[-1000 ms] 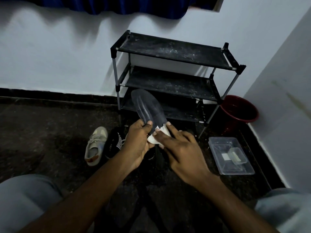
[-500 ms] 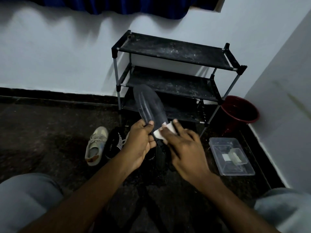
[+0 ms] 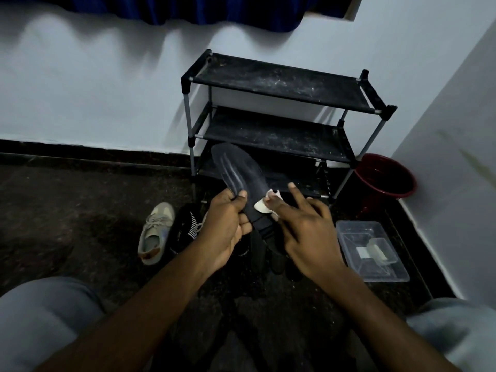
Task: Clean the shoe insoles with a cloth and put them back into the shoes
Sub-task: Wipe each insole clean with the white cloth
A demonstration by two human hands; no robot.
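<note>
Cleaning stage, in progress. You are gripping the dark insole (image 3: 241, 173) in your left hand (image 3: 228, 224), fingers curled round its edge and thumb on top, in the air above the floor (image 3: 67, 210). Your right hand (image 3: 308, 232) is pinching the white cloth (image 3: 261, 206) against the insole's mid-section, the other fingers spread. The long axis is running from the heel between your hands up to the toe, which is pointing away toward the shoe rack (image 3: 281, 84). Refitting appears to be outstanding: the beige sneaker (image 3: 154, 234) and black shoe (image 3: 185, 226) are lying nearby.
</note>
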